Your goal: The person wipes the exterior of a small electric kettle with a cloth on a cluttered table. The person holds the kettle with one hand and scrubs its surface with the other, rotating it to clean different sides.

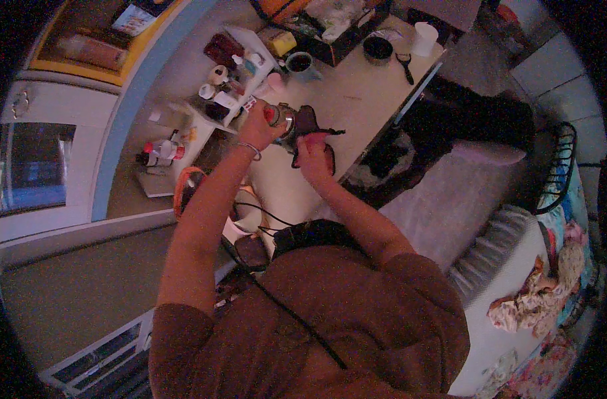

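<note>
Over the pale tabletop [365,97], my left hand [259,122] is closed around a small rounded object [286,121] with a shiny rim, perhaps a jar. Just to its right, my right hand [313,152] grips a dark and red cloth-like item [307,119], whose dark flap stands up beside the rounded object. The exact kind of both things is too blurred to tell. The two hands are close together. A small white shelf [261,82] with bottles and little jars stands beyond my left hand.
A grey mug [299,62], a dark round container [378,48], a white cup [425,39] and a black brush-like item [405,67] stand or lie at the table's far side. An orange ring-shaped object [186,187] and black cables are near my left forearm. A bed [512,249] is at right.
</note>
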Demonstrator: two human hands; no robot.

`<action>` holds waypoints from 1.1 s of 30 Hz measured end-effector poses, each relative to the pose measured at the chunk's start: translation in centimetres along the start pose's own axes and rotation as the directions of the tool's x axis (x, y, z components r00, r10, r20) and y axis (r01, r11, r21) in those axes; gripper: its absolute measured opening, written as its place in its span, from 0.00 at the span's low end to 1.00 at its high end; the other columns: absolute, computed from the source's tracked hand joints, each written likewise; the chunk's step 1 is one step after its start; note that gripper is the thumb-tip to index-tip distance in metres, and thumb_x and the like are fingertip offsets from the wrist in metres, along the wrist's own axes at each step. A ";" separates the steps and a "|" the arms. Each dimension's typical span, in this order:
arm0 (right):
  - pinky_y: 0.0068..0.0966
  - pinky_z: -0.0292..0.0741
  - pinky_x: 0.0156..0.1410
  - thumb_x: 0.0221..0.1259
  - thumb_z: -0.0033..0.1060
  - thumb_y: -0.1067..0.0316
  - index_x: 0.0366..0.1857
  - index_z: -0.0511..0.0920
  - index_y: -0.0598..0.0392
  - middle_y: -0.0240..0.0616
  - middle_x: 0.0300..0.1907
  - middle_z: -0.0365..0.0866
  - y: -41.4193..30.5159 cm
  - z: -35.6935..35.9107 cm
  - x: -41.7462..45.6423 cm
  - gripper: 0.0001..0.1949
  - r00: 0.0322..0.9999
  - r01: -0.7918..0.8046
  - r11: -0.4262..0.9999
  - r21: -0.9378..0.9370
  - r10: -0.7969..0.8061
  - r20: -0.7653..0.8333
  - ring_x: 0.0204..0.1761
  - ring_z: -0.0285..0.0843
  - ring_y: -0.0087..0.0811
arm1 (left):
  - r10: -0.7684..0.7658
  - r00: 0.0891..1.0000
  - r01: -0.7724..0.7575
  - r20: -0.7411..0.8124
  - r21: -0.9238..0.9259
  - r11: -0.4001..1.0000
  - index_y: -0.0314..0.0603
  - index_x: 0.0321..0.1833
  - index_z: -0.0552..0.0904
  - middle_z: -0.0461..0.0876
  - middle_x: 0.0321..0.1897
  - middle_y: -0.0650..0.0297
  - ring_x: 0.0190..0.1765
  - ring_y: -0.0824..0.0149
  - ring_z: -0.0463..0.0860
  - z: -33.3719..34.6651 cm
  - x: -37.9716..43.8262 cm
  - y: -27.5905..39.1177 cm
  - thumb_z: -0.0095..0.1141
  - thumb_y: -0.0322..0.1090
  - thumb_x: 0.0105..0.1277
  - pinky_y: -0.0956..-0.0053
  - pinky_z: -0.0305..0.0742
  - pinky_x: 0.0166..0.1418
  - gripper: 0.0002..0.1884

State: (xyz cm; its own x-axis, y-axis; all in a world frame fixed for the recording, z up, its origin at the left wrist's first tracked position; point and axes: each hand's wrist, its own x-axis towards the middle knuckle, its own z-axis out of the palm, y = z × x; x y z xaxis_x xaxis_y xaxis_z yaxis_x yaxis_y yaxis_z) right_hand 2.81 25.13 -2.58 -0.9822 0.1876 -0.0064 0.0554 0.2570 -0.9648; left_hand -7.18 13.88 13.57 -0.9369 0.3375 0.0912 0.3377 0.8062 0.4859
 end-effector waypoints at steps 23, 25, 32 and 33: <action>0.35 0.63 0.67 0.76 0.35 0.54 0.67 0.62 0.58 0.48 0.61 0.67 -1.9 1.1 2.2 0.24 0.950 -0.311 0.816 0.487 0.252 0.184 0.59 0.67 0.43 | 0.016 0.999 -0.013 0.047 -0.059 0.998 0.35 0.46 0.71 0.79 0.43 0.49 0.46 0.53 0.80 -0.9 -0.1 0.6 0.72 0.42 0.52 0.63 0.76 0.52 0.27; 0.19 0.70 0.52 0.72 0.52 0.45 0.57 0.70 0.51 0.26 0.43 0.74 -1.6 3.4 2.6 0.22 0.921 -0.203 0.429 0.880 0.390 0.023 0.44 0.70 0.20 | -0.003 0.999 0.006 0.036 -0.061 0.998 0.35 0.47 0.71 0.79 0.43 0.49 0.46 0.53 0.81 -1.0 -0.2 0.3 0.72 0.42 0.52 0.62 0.76 0.53 0.27; 0.29 0.71 0.65 0.74 0.49 0.52 0.62 0.69 0.53 0.33 0.54 0.78 10.8 8.7 9.3 0.21 0.971 0.085 0.659 0.748 0.113 -0.210 0.55 0.75 0.30 | 0.043 0.996 -0.036 0.073 -0.093 0.995 0.35 0.51 0.71 0.79 0.45 0.49 0.47 0.54 0.81 -0.4 0.8 1.2 0.73 0.46 0.52 0.63 0.77 0.54 0.31; 0.30 0.70 0.66 0.75 0.48 0.52 0.63 0.69 0.54 0.35 0.57 0.77 10.7 9.3 9.5 0.21 0.980 0.045 0.590 0.806 0.129 -0.149 0.57 0.75 0.31 | 0.014 0.998 -0.009 0.058 -0.092 0.996 0.35 0.51 0.71 0.79 0.45 0.49 0.47 0.54 0.81 -0.6 0.5 0.8 0.73 0.46 0.52 0.64 0.77 0.55 0.32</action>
State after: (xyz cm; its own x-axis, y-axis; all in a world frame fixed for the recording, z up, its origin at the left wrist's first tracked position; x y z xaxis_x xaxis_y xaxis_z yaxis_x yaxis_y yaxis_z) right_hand -7.59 20.83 -15.46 -0.9290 0.3584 -0.0919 -0.1556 -0.6038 -0.7818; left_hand -7.40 14.39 14.49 -0.9251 0.3768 0.0473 0.3363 0.7549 0.5630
